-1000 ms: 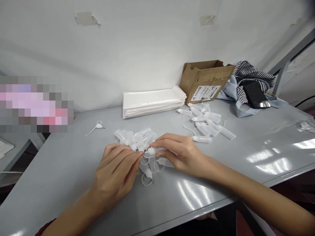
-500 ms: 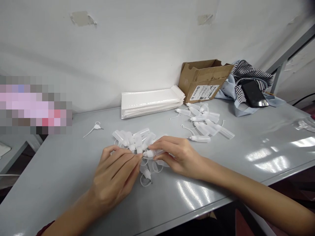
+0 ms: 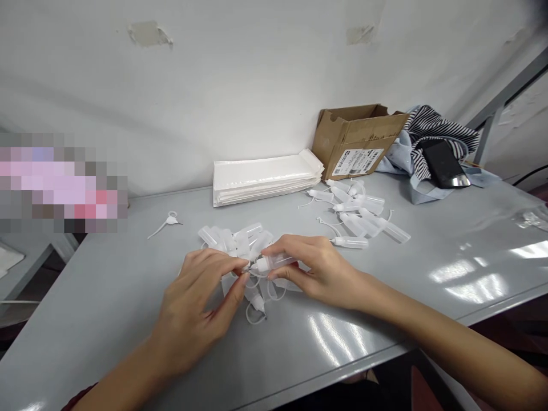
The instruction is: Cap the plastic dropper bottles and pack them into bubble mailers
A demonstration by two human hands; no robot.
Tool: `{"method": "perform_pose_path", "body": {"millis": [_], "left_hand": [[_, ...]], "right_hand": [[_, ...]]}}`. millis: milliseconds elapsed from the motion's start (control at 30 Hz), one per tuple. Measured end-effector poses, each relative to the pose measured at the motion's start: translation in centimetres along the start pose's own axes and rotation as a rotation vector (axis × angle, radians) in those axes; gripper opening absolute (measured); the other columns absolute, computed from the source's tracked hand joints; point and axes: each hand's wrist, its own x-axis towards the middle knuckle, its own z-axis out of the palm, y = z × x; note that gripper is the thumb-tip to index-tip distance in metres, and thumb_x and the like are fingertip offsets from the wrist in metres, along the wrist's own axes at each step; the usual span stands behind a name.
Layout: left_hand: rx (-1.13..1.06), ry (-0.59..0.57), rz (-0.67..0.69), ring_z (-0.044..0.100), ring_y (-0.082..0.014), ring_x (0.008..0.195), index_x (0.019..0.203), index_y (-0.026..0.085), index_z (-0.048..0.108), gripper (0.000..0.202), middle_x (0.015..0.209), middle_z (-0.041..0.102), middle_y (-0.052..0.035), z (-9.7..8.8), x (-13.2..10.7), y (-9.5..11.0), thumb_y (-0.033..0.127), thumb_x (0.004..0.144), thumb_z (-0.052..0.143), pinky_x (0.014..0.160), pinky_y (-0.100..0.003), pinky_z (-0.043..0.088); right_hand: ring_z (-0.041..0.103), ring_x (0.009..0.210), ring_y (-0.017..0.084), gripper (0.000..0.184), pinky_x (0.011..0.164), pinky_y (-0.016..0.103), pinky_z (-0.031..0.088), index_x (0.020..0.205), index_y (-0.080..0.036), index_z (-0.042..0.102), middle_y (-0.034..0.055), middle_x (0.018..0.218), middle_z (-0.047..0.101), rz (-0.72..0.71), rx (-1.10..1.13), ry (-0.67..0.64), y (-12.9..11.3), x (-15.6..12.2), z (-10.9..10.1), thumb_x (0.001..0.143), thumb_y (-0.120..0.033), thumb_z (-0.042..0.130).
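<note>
My right hand (image 3: 319, 268) is closed around a small clear squeeze bottle (image 3: 276, 261) with a white top, holding it nearly level, its tip toward the left. At that tip, the thumb and forefinger of my left hand (image 3: 199, 294) pinch the bottle's small cap, mostly hidden by the fingertips. A thin white loop hangs below the bottle's neck. Under and behind both hands lies a pile of similar bottles (image 3: 209, 237), partly covered by the fingers. One bottle (image 3: 256, 302) with a looped strap and a thin metal tip lies just in front.
More bottles (image 3: 353, 222) lie in a second group to the right. A loose white cap piece (image 3: 171, 220) with a strap sits at left. Against the wall are stacked white padded envelopes (image 3: 265, 174), a cardboard box (image 3: 359, 140), cloth (image 3: 400, 151) and a black phone (image 3: 443, 162).
My left thumb has come into view below the forefinger, and the left fingers have spread a little at the bottle's tip. The right hand keeps its hold; the view has shifted slightly.
</note>
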Motion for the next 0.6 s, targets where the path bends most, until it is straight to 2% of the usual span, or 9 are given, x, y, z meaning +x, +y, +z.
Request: {"method": "perform_pose_path", "body": {"millis": [133, 433, 600], "left_hand": [[0.005, 0.015, 0.023, 0.060, -0.0142, 0.073, 0.090, 0.018, 0.058, 0.009, 0.078, 0.065, 0.0006, 0.04, 0.09, 0.12, 0.011, 0.083, 0.058, 0.073, -0.033, 0.044], [0.065, 0.044, 0.121, 0.059, -0.0166, 0.069, 0.091, 0.019, 0.058, 0.019, 0.075, 0.064, -0.0013, 0.31, 0.08, 0.02, 0.004, 0.080, 0.058, 0.067, -0.034, 0.045], [0.088, 0.066, 0.184, 0.060, -0.0176, 0.068, 0.088, 0.014, 0.059, 0.018, 0.072, 0.064, -0.0033, 0.35, -0.05, 0.19, 0.000, 0.077, 0.059, 0.064, -0.034, 0.045]], "right_hand": [[0.059, 0.066, 0.012, 0.018, 0.061, 0.023, 0.046, 0.102, -0.013, 0.059, 0.0035, 0.081, 0.065, 0.006, -0.009, -0.005, 0.00, -0.04, 0.00, 0.085, -0.019, 0.062], [0.059, 0.067, 0.013, 0.018, 0.061, 0.024, 0.048, 0.105, -0.011, 0.059, 0.0045, 0.080, 0.064, 0.002, -0.004, -0.025, -0.41, -0.16, 0.15, 0.088, -0.018, 0.058], [0.059, 0.069, 0.014, 0.018, 0.063, 0.026, 0.049, 0.105, -0.010, 0.059, 0.0058, 0.079, 0.064, -0.020, -0.014, -0.031, -0.44, -0.40, 0.31, 0.088, -0.013, 0.054]]}}
